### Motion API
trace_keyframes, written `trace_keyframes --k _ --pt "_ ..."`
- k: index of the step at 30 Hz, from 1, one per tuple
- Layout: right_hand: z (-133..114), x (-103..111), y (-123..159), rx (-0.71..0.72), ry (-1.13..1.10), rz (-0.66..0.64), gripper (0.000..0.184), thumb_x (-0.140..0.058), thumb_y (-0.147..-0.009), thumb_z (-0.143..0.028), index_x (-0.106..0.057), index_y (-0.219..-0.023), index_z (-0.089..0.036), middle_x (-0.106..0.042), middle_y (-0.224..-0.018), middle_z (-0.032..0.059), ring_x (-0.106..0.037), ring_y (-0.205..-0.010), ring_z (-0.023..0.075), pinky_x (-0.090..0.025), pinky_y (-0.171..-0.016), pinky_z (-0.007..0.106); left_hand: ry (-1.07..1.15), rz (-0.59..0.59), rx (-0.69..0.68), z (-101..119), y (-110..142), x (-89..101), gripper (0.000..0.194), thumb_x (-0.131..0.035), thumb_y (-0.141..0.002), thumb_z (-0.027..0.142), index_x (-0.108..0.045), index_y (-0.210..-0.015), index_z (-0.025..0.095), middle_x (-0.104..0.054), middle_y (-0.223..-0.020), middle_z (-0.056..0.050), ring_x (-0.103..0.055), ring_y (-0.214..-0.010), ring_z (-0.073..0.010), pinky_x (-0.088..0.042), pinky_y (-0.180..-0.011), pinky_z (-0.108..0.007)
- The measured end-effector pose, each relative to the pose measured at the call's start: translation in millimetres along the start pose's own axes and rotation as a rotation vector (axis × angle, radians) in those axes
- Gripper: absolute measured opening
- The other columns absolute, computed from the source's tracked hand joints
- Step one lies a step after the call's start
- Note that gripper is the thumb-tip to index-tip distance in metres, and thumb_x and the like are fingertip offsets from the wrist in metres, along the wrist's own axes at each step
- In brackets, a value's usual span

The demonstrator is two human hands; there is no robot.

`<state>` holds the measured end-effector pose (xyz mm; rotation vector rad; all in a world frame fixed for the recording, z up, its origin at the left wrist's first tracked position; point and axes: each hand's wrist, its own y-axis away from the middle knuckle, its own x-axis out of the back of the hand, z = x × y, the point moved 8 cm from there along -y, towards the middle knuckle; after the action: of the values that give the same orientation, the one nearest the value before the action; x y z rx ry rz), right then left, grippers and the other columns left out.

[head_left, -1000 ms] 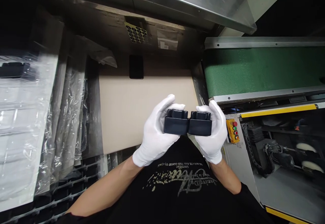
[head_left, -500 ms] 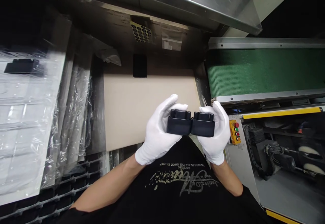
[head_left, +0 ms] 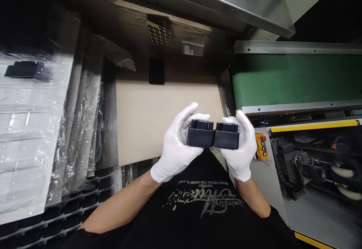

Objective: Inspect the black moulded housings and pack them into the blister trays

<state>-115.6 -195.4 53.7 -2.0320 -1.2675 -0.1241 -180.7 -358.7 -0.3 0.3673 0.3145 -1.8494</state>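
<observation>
Two black plastic housings, each a box with a narrower raised block along its far side, are held side by side above the near edge of the tan board [head_left: 152, 117]. My left hand [head_left: 177, 143], in a white glove, is closed around the left housing [head_left: 200, 137]. The right housing [head_left: 226, 139] sits in the closed grip of my right hand [head_left: 241, 147], also gloved in white. Their inner ends meet or nearly meet; I cannot tell which. At the board's far edge lies a flat black rectangular piece [head_left: 156, 71].
A green conveyor belt [head_left: 294, 77] runs off to the right, above a yellow button box [head_left: 261, 146]. Plastic-wrapped trays [head_left: 28, 128] stand at the left, one with a black part [head_left: 24, 69] on it. A sticker sheet [head_left: 158, 34] leans at the back under a metal ledge [head_left: 215, 0].
The whole view has shifted, so the scene sits slightly further right. Both hands keep the same hold on the two housings, with hardly any movement.
</observation>
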Motion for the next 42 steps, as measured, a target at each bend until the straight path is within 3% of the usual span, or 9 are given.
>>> trace_keyframes --k 5,9,13,22,30,42 --pt "-0.9 0.3 -1.1 0.029 -0.001 0.003 0.07 -0.083 -0.089 -0.024 -0.058 -0.155 -0.025 -0.077 -0.13 0.0119 -0.078 -0.115 0.0279 -0.069 -0.104 0.051 -0.049 -0.004 -0.082 1.4 0.1 1.3 0.077 -0.097 -0.078 0.023 -0.061 -0.147 0.027 -0.079 -0.129 -0.009 -0.076 -0.119 -0.0254 -0.066 -0.107 -0.041" --pt "-7.9 -3.3 -3.0 0.031 0.087 -0.038 0.076 -0.079 -0.089 -0.016 -0.054 -0.16 -0.028 -0.079 -0.127 0.0094 -0.078 -0.114 0.0279 -0.069 -0.104 0.05 -0.123 -0.004 -0.245 7.6 2.0 1.2 0.078 -0.091 -0.082 0.015 -0.06 -0.152 0.031 -0.079 -0.129 -0.006 -0.077 -0.119 -0.0219 -0.067 -0.104 -0.035" --pt "-20.8 -11.3 -8.3 0.105 0.194 -0.124 0.082 -0.076 -0.088 -0.011 -0.049 -0.163 -0.033 -0.079 -0.124 0.0083 -0.077 -0.111 0.031 -0.069 -0.101 0.055 -0.193 0.035 -0.303 11.5 3.2 2.1 0.086 -0.097 -0.078 0.018 -0.06 -0.154 0.034 -0.079 -0.13 -0.004 -0.078 -0.119 -0.0208 -0.067 -0.1 -0.028" --pt "-29.8 -13.9 -15.1 0.133 0.28 -0.169 0.08 -0.069 -0.09 -0.006 -0.048 -0.161 -0.035 -0.079 -0.121 0.0083 -0.077 -0.103 0.0314 -0.071 -0.093 0.055 -0.241 0.082 -0.286 11.7 3.5 6.8 0.087 -0.101 -0.076 0.028 -0.061 -0.153 0.031 -0.08 -0.131 -0.005 -0.078 -0.119 -0.0216 -0.066 -0.104 -0.032" --pt "-29.9 -17.4 -12.9 0.135 0.353 -0.202 0.073 -0.067 -0.091 -0.01 -0.049 -0.158 -0.034 -0.079 -0.12 0.0091 -0.075 -0.101 0.0318 -0.069 -0.093 0.056 -0.509 0.077 -0.358 11.3 6.5 -2.1 0.073 -0.079 -0.089 0.012 -0.055 -0.156 0.027 -0.079 -0.129 -0.007 -0.077 -0.115 -0.0224 -0.066 -0.105 -0.041" --pt "-31.0 -22.1 -15.6 0.2 0.352 -0.191 0.063 -0.063 -0.088 -0.004 -0.059 -0.147 -0.025 -0.08 -0.113 0.0095 -0.071 -0.09 0.0258 -0.065 -0.08 0.045 -0.706 0.121 -0.499 22.0 9.2 -5.2 0.068 -0.077 -0.089 0.01 -0.057 -0.153 0.024 -0.08 -0.121 -0.01 -0.078 -0.105 -0.0225 -0.069 -0.095 -0.042"
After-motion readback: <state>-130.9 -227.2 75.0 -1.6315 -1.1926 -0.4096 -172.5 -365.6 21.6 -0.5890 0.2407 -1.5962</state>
